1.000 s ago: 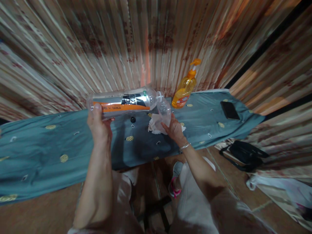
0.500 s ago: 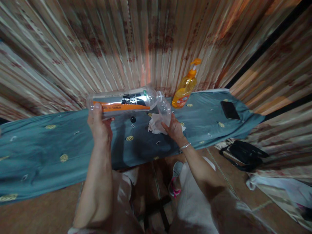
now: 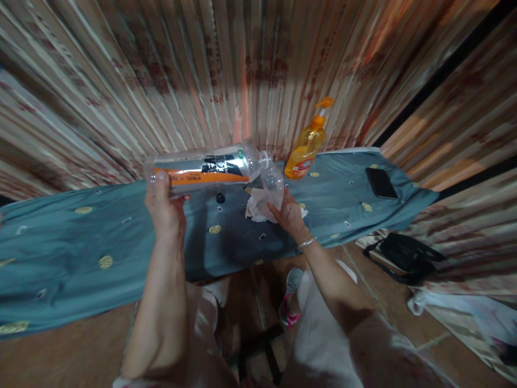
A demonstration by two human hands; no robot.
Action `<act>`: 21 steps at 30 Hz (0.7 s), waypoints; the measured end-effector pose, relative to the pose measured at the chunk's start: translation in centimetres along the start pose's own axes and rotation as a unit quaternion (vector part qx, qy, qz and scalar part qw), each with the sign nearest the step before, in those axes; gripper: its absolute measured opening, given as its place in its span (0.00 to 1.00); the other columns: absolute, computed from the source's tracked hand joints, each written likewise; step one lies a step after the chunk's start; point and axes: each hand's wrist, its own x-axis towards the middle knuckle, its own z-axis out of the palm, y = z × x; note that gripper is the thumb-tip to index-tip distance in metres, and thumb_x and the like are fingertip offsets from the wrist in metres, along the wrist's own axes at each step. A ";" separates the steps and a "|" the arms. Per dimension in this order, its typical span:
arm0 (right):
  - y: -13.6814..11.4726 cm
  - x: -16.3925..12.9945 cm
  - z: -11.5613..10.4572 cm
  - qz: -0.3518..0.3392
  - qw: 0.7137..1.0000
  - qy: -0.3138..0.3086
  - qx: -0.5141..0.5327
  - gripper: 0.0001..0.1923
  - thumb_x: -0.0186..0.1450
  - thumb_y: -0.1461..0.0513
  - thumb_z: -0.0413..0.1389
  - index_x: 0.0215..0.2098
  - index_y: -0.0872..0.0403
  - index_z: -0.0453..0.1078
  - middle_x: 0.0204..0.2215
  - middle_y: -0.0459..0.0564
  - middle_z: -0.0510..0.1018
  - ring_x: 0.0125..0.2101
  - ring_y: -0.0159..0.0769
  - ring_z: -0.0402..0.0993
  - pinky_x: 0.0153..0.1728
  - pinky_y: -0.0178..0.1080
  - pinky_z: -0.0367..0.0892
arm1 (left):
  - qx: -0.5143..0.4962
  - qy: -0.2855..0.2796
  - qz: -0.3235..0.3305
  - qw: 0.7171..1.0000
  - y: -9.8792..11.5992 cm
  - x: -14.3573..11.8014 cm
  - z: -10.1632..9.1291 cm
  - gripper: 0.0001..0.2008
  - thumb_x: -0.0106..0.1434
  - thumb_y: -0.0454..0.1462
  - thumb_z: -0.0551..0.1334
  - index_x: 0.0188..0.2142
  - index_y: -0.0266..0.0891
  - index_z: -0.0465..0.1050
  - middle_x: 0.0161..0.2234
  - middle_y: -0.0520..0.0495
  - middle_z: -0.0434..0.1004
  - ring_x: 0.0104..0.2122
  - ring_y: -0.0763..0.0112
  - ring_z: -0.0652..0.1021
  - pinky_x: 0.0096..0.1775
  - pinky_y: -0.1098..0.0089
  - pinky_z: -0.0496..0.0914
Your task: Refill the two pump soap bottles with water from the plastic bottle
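My left hand (image 3: pixel 166 205) is closed around the lower end of a large clear plastic bottle (image 3: pixel 202 168) with a silver and orange label, tipped nearly level. Its uncapped neck points right, at the mouth of a clear plastic cup (image 3: pixel 273 184). My right hand (image 3: pixel 288 215) grips that cup, which leans toward the bottle. Whether liquid is flowing I cannot tell. Crumpled pale tissue (image 3: pixel 257 207) lies on the cloth beneath the cup. A small black cap (image 3: pixel 220 198) sits on the cloth below the bottle.
An orange pump bottle (image 3: pixel 305 151) stands at the back of the blue-green cloth-covered table (image 3: pixel 133 242). A black phone (image 3: pixel 381 183) lies toward the right end. On the floor at right is a black bag (image 3: pixel 407 254). A pleated curtain (image 3: pixel 181 70) hangs behind the table.
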 end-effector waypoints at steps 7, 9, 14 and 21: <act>-0.1 0.0 0.0 0.001 1.000 0.006 -0.004 0.37 0.69 0.50 0.54 0.67 0.67 0.56 0.46 0.71 0.80 0.46 0.51 0.79 0.45 0.51 0.76 | 0.017 -0.002 0.000 1.000 -0.1 0.1 -0.1 0.26 0.50 0.56 0.70 0.37 0.37 0.73 0.29 0.51 0.72 0.26 0.73 0.71 0.24 0.75 0.62; -0.1 0.0 0.0 0.003 1.000 0.004 -0.006 0.37 0.70 0.50 0.54 0.67 0.68 0.56 0.45 0.71 0.80 0.45 0.51 0.80 0.44 0.51 0.76 | 0.016 0.002 -0.004 1.000 -0.1 0.1 0.0 0.27 0.49 0.56 0.71 0.37 0.37 0.74 0.29 0.52 0.72 0.26 0.74 0.71 0.24 0.76 0.62; 0.2 -0.1 0.3 -0.006 1.000 0.011 -0.012 0.39 0.69 0.49 0.54 0.69 0.66 0.54 0.43 0.68 0.81 0.43 0.50 0.80 0.42 0.49 0.76 | 0.008 0.004 -0.007 1.000 0.1 -0.1 0.1 0.27 0.49 0.56 0.72 0.37 0.37 0.75 0.29 0.51 0.72 0.25 0.74 0.71 0.24 0.75 0.62; 0.0 -0.1 0.1 -0.001 1.000 0.006 -0.020 0.39 0.69 0.49 0.54 0.67 0.68 0.55 0.43 0.69 0.81 0.42 0.49 0.79 0.42 0.48 0.75 | 0.003 0.005 -0.011 1.000 0.2 -0.1 0.2 0.24 0.49 0.54 0.72 0.36 0.38 0.76 0.29 0.52 0.73 0.25 0.74 0.72 0.22 0.76 0.62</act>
